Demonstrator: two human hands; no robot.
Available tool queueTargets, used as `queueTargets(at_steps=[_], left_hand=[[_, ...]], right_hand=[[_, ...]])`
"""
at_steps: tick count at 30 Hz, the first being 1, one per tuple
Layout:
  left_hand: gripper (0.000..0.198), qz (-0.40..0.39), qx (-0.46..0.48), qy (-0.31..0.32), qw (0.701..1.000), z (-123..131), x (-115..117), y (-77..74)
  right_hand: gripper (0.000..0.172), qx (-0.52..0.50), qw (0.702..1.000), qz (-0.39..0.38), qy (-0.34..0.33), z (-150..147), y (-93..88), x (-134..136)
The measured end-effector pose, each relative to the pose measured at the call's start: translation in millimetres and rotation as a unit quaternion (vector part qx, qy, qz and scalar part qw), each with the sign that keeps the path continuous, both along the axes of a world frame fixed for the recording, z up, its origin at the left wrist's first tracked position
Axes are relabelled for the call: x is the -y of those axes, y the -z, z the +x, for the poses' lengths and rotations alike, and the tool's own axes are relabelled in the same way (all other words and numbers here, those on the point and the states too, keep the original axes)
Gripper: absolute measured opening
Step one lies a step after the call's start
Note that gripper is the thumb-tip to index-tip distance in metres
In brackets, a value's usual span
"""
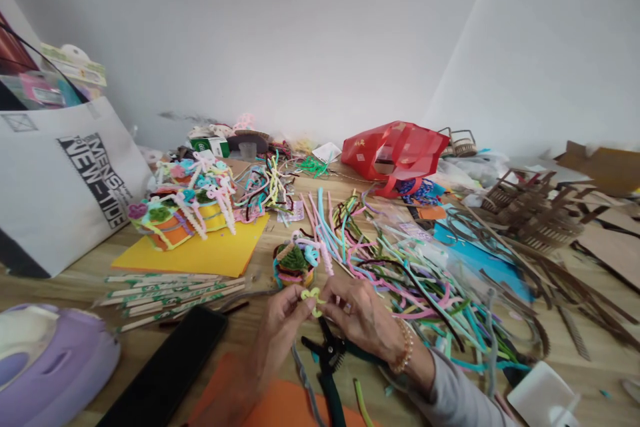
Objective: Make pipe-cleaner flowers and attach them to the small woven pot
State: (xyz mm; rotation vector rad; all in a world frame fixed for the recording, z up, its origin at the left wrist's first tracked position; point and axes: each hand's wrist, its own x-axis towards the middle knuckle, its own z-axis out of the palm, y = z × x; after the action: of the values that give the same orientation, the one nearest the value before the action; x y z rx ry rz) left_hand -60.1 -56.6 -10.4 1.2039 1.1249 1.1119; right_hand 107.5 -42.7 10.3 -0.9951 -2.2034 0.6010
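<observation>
A small pale yellow flower-like shape of bent pipe cleaner (313,295) is pinched between my two hands. My left hand (280,320) grips its left side with thumb and forefinger. On the other side, the fingertips of my right hand (361,315) are closed on it. Just behind stands a little decorated pot (295,263) with green leaves, a blue flower and a pink twisted stem. Below my hands lie pliers (331,355) with dark green handles, partly over an orange sheet (295,400). A grey pipe cleaner (306,380) runs beside them.
Loose coloured pipe cleaners (415,273) spread across the right. Several decorated pots (170,230) stand on a yellow sheet (240,250). Paper-wrapped sticks (175,295), a black phone (173,363) and a purple device (65,367) are left. Behind are a red bag (360,153) and brown baskets (540,213).
</observation>
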Motion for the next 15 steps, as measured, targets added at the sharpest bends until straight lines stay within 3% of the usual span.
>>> queueTargets(at_steps=[5, 10, 15], left_hand=[[0.026, -0.037, 0.032, 0.017, 0.999, -2.4, -3.2, -1.2], [0.025, -0.036, 0.031, -0.012, 0.999, -0.2, -4.0, 2.4], [0.022, -0.037, 0.033, -0.010, 0.999, 2.4, 0.5, -2.2]], right_hand=[[0.028, 0.053, 0.997, 0.042, -0.040, -0.1, 0.4, 0.2], [0.014, 0.014, 1.000, -0.022, 0.012, -0.1, 3.5, 0.1], [0.013, -0.014, 0.996, -0.079, 0.031, 4.0, 2.7, -5.4]])
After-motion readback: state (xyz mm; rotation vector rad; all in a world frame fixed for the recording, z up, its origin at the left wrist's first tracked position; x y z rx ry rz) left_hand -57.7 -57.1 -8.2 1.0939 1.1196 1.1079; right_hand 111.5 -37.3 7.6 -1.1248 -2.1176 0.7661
